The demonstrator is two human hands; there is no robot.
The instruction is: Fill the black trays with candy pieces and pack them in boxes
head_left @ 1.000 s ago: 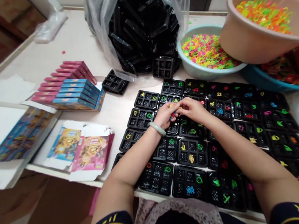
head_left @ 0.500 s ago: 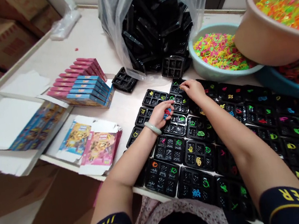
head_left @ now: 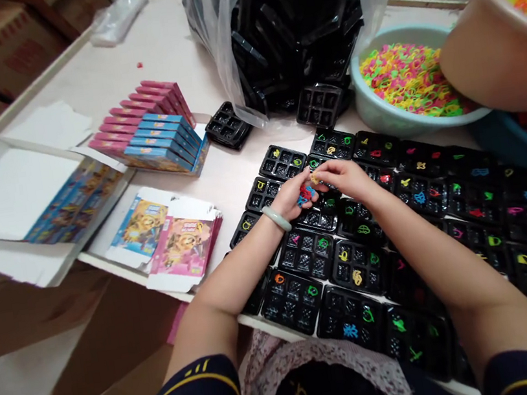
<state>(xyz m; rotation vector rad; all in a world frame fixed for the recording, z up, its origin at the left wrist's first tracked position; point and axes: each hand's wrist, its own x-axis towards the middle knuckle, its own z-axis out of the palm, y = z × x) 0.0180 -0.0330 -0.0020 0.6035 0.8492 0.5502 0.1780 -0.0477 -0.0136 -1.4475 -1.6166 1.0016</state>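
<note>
Many black compartment trays (head_left: 303, 252) lie in rows on the table, most with small coloured rubber shapes in their cells. My left hand (head_left: 293, 198), with a pale green bangle on its wrist, is cupped over the trays and holds a small bunch of coloured rubber shapes (head_left: 306, 193). My right hand (head_left: 345, 176) meets it from the right, its fingertips pinched on a yellow piece at the left hand's fingers.
A clear plastic bag of empty black trays (head_left: 290, 20) stands at the back. A pale blue basin (head_left: 382, 118) and a beige basin (head_left: 489, 61) hold coloured rubber shapes. Pink and blue boxes (head_left: 151, 135) and flat cartons (head_left: 171, 240) lie at the left.
My right hand has come back from the far tray row to my left hand and now pinches a piece there. The view has shifted to the left and down.
</note>
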